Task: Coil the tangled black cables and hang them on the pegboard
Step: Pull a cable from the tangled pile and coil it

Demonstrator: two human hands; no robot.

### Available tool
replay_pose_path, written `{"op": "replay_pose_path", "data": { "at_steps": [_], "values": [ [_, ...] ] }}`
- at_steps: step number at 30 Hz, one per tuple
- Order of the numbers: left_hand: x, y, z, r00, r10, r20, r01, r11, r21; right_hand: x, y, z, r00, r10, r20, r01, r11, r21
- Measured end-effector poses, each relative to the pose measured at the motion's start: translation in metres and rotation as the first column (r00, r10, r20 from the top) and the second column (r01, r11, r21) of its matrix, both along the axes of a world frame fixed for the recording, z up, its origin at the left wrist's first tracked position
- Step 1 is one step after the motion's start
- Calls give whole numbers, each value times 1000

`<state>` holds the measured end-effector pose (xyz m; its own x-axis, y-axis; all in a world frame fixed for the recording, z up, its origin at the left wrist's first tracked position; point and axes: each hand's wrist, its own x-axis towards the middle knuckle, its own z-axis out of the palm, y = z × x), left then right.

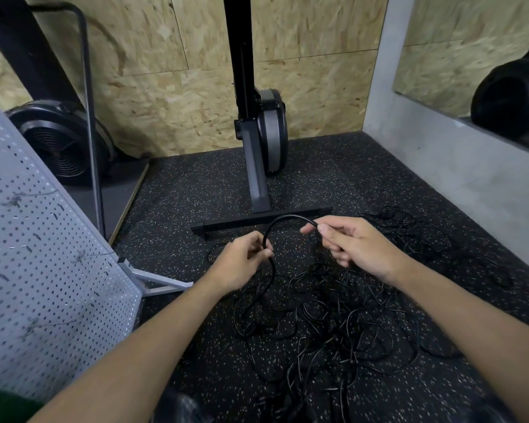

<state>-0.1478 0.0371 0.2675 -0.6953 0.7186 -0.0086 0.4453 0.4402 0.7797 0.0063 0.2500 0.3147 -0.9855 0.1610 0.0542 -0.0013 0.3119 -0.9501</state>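
Below both hands and nearer than them, the tangled black cables (318, 325) are lying in 1 loose heap on the speckled floor (196, 184), also spreading out past the right hand's far side. The left hand (242, 261) is curling its fingers round 1 cable (289, 217), gripping it where it is rising out of the heap. The right hand (355, 245) is pinching the same cable between thumb and forefinger. Between the 2 hands the cable is arching upward in a half loop. Left of the left hand, the grey pegboard (43, 254) is standing on its frame, well apart from the heap. Just beyond the hands, the foot bar of a black machine (257, 166) is resting on the floor. Farther left, a black fan (58, 141) is standing by the chipboard wall (165, 87).
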Motion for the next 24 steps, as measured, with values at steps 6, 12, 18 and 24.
{"op": "replay_pose_path", "data": {
  "at_steps": [6, 12, 18, 24],
  "values": [
    [-1, -2, 6, 979, 114, 166, -144, 974, 177, -6, 14, -5, 983, -166, 75, 170, 984, -54],
    [8, 7, 33, 913, 128, 387, -318, 816, 482, -5, 25, -27, 972, -162, 169, 104, 945, 309],
    [17, 20, 45, 773, -16, 635, -461, 673, 578, -14, -9, -27, 973, -105, 204, 51, 965, 257],
    [18, 23, 48, 681, -43, 731, -560, 612, 558, -21, -35, -33, 986, 38, 164, -80, 963, 259]
  ]
}}
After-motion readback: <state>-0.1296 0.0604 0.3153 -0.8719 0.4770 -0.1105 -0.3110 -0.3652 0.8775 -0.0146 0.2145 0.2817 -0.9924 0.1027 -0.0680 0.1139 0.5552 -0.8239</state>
